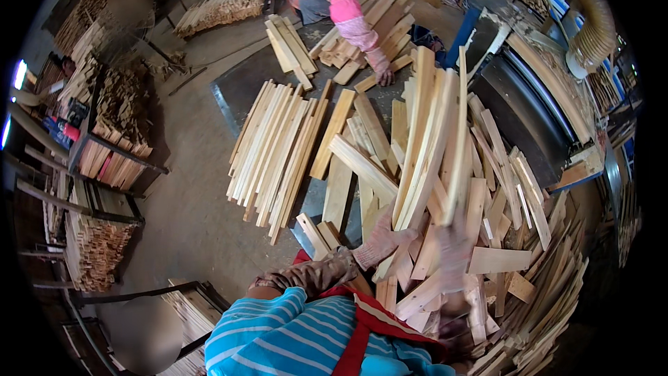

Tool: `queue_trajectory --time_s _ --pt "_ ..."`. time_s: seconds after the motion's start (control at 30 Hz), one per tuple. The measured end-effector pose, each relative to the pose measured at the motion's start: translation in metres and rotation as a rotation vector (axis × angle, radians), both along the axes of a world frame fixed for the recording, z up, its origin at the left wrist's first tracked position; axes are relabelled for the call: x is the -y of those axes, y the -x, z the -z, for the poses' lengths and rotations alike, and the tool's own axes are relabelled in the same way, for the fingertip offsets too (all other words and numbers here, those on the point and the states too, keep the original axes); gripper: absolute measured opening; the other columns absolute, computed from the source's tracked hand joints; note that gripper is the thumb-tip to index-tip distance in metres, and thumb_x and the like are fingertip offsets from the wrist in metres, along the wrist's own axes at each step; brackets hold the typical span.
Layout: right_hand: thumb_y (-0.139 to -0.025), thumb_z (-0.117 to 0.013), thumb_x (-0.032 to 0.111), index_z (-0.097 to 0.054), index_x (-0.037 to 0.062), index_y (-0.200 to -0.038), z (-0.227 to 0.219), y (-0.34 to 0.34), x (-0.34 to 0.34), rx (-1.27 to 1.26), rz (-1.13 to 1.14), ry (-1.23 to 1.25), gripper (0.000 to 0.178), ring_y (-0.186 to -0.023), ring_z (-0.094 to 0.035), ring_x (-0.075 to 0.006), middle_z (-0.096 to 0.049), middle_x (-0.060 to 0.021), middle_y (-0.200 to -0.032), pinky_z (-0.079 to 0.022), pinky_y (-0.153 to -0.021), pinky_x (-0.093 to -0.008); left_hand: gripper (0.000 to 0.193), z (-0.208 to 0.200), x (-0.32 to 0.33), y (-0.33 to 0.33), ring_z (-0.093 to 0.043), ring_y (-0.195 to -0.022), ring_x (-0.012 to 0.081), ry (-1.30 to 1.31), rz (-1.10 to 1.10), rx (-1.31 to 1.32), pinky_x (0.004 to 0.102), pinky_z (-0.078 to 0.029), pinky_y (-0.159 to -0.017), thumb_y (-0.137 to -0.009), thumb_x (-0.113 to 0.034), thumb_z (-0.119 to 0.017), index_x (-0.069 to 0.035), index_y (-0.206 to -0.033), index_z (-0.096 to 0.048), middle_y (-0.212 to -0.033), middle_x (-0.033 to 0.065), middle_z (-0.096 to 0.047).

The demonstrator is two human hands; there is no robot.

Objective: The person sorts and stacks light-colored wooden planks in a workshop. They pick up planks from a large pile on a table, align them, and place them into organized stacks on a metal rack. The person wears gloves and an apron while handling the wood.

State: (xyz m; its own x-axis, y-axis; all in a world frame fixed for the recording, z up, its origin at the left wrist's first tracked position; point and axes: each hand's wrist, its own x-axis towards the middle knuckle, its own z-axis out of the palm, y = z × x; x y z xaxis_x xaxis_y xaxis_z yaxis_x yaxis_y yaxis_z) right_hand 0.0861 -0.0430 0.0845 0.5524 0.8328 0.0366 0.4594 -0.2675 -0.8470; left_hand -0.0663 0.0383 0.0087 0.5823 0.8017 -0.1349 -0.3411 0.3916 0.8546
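Gloved and close together at the dial's centre, both hands are at the lower ends of long, pale boards. With my left hand [385,240] I grip the foot of a bundle of boards [423,139], which rises toward 12 o'clock. Motion smears my right hand [454,254]; it is at the bottom of a slim strip [462,125] just beside the bundle, and I cannot tell whether its fingers are closed.

Near me at 6 o'clock are my red apron [402,322] and blue striped shirt [278,331]. Close by at 3 o'clock, a short flat board [499,260] lies across a jumble of offcuts; at 4 o'clock, long thin strips [557,299] spread in a heap.

Farther out at 10 o'clock, a row of strips [275,157] lies side by side on the dark table [240,80]. A machine with a black roller [539,101] stands at 1 o'clock.

Beyond the bundle, between 11 and 12, a co-worker's pink-gloved hand [380,67] reaches down to the boards there. Farthest off are a long stack of strips [223,8] on the floor at 11 and a ribbed hose [597,10] at 1.
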Motion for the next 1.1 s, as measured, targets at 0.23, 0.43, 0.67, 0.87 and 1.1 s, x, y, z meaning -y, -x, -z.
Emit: queue_trajectory --time_s 0.23,0.43,0.67,0.87,1.1 --pt "-0.094 -0.058 0.045 -0.039 -0.0039 -0.146 -0.007 0.172 -0.037 0.319 -0.464 0.132 0.074 -0.118 -0.055 -0.043 -0.052 -0.0266 -0.137 -0.046 -0.1 -0.05 0.075 -0.042 -0.041 0.13 -0.06 -0.108 0.019 0.143 -0.128 -0.038 0.0345 -0.051 -0.096 -0.086 -0.021 -0.073 -0.004 -0.15 -0.036 -0.123 0.0097 -0.06" --pt "-0.091 -0.059 0.046 -0.041 -0.0015 -0.138 0.002 0.264 -0.126 0.216 -0.775 0.274 0.069 -0.112 -0.06 -0.0399 -0.055 -0.0242 -0.128 -0.052 -0.093 -0.047 0.049 -0.019 -0.104 0.257 -0.066 -0.102 0.0219 0.271 -0.222 -0.123 0.0355 -0.055 -0.09 -0.091 -0.015 -0.063 0.001 -0.135 -0.05 -0.113 0.0122 -0.065" --pt "-0.093 -0.052 0.049 -0.047 0.0039 -0.136 0.035 0.351 -0.22 0.255 -0.991 0.391 0.063 -0.103 -0.068 -0.0361 -0.063 -0.0221 -0.121 -0.057 -0.079 -0.0488 0.061 0.013 -0.247 0.397 -0.064 -0.085 0.0215 0.108 -0.441 -0.391 0.036 -0.055 -0.08 -0.08 -0.027 -0.071 0.001 -0.132 -0.053 -0.101 0.0086 -0.063" --pt "-0.093 -0.053 0.044 -0.059 0.0038 -0.119 0.036 0.309 -0.249 -0.403 -0.928 0.636 0.048 -0.099 -0.07 -0.0353 -0.069 -0.0199 -0.104 -0.055 -0.086 -0.0529 0.081 0.151 -0.447 0.533 -0.061 -0.088 0.0196 -0.086 -0.278 -0.48 0.0356 -0.055 -0.08 -0.074 -0.005 -0.075 -0.009 -0.148 -0.04 -0.107 0.0053 -0.061" --pt "-0.103 -0.054 0.034 -0.051 0.0038 -0.139 0.02 0.202 -0.223 -0.306 -0.46 0.241 0.047 -0.125 -0.059 -0.0284 -0.06 -0.014 -0.134 -0.045 -0.11 -0.0373 0.082 0.203 -0.483 0.492 -0.065 -0.1 0.0194 -0.08 0.113 -0.583 0.033 -0.057 -0.081 -0.073 0.006 -0.076 -0.01 -0.146 -0.042 -0.12 0.0063 -0.064"
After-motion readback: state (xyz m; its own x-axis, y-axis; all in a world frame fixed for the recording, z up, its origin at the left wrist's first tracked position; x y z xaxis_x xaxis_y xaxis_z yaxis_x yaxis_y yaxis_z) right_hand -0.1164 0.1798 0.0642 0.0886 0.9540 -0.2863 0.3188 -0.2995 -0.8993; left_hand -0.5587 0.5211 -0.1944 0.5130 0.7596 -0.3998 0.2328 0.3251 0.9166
